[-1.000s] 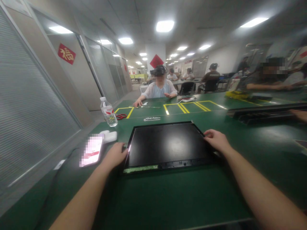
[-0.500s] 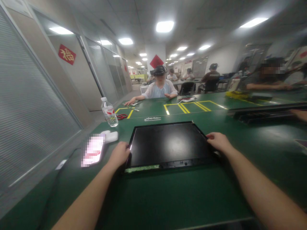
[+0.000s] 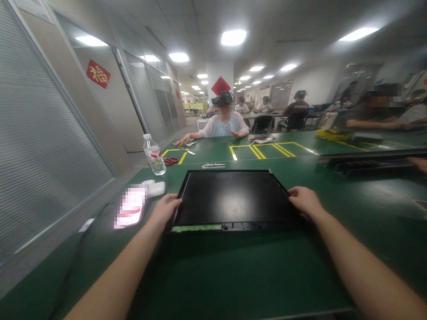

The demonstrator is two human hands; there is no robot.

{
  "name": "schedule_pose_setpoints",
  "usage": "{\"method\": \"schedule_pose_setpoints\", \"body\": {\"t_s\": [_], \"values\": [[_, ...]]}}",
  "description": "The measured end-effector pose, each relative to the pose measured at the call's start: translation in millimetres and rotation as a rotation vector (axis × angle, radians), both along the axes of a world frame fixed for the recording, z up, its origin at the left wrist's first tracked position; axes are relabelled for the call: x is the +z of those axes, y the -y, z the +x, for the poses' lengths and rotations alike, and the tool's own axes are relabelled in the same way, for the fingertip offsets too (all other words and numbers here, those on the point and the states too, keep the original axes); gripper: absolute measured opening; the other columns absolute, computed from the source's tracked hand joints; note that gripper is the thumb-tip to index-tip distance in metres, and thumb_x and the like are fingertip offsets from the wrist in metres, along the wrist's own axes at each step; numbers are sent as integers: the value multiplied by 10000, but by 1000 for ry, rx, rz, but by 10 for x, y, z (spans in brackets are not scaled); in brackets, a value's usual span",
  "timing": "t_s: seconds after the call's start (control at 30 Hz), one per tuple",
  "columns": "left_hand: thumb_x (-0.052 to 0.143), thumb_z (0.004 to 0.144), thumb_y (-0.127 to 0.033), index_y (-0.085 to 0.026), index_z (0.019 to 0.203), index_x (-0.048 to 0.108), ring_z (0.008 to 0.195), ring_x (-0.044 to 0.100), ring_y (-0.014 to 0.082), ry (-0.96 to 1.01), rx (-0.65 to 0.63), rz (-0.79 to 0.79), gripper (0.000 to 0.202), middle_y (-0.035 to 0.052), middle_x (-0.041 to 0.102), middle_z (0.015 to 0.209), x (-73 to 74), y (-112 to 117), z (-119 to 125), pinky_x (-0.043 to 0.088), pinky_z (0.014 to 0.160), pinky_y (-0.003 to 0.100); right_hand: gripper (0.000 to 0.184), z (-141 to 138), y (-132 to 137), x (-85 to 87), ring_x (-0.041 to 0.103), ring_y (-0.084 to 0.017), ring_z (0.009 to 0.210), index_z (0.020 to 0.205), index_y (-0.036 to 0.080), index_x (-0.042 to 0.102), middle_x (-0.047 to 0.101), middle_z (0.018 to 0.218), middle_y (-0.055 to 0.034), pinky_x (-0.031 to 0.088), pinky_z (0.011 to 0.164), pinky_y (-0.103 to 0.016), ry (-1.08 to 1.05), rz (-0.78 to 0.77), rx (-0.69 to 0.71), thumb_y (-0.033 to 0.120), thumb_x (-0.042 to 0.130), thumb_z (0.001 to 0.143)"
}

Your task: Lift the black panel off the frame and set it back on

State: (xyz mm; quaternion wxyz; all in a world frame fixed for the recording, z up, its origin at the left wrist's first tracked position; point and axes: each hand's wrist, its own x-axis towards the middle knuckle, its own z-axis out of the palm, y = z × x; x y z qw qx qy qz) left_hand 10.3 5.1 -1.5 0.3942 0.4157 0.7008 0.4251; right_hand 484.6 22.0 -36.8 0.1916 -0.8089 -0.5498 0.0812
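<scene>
A black monitor panel (image 3: 233, 195) faces screen up above the green table, with a light reflected in its glossy middle. Along its near edge runs a bare strip (image 3: 196, 228), part green and part black. My left hand (image 3: 166, 207) grips the panel's left edge, the thumb on the rim and the fingers mostly hidden beneath. On the opposite edge my right hand (image 3: 305, 201) is closed in the same way, its lower fingers out of sight.
Left of the panel lie a lit phone (image 3: 131, 206), a white case (image 3: 156, 189) and a cable (image 3: 71, 262). A water bottle (image 3: 155, 155) stands by red-handled scissors (image 3: 171, 161). A person (image 3: 223, 122) sits opposite; dark frames (image 3: 363, 164) lie to the right.
The panel's near edge has shifted slightly left and up, and its tilt has evened out. My left hand has moved with it, its thumb now over the rim. My view has turned slightly left.
</scene>
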Motion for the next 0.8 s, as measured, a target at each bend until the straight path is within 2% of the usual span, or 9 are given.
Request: {"method": "schedule_pose_setpoints", "body": {"t_s": [0.13,0.33,0.5,0.6,0.7,0.73,0.8], "values": [[700,800,-183,-185,1121,661,504,672,191,163,42,-26,323,-7,708,630,2,-21,7,549,561,297,354,-7,4,6,721,-247,926,1085,176,793,777,1021,-99,531,762,-307,2,18,-1,148,649,763],[716,813,-140,-169,1138,659,504,674,171,359,90,-7,331,1,702,626,-87,-119,-25,536,522,261,341,29,-17,-42,721,-231,906,1065,176,784,778,1013,-93,522,740,-287,-17,39,2,137,664,748],[683,859,-126,-157,1199,609,485,666,158,514,78,-28,349,-7,699,640,-63,-110,-3,553,519,258,361,25,-10,-44,718,-236,905,1082,164,784,772,1005,-103,528,750,-296,-21,28,5,137,647,749],[710,849,-131,-161,1322,550,472,666,163,534,56,-35,501,-21,686,637,-50,-90,9,561,516,266,366,11,2,-28,715,-239,913,1096,162,782,769,1019,-105,524,750,-301,-15,27,9,143,640,759],[723,844,-136,-226,1492,410,435,650,170,485,40,-15,724,-22,697,652,-40,-66,21,537,463,268,352,3,7,-16,712,-238,931,1100,165,778,770,1030,-98,511,739,-292,-13,16,2,154,644,775],[720,849,-142,-253,1523,371,424,645,173,471,36,-7,767,-21,703,656,-32,-55,27,528,449,269,347,2,7,-14,712,-237,931,1097,168,778,771,1030,-94,507,732,-287,-12,16,0,157,649,775],[726,855,-165,-271,1519,386,450,666,181,489,-7,-4,754,-15,720,674,-6,-26,39,545,472,279,335,0,5,-11,712,-232,920,1082,174,780,773,1022,-86,500,715,-279,-7,21,2,159,660,769]]}}
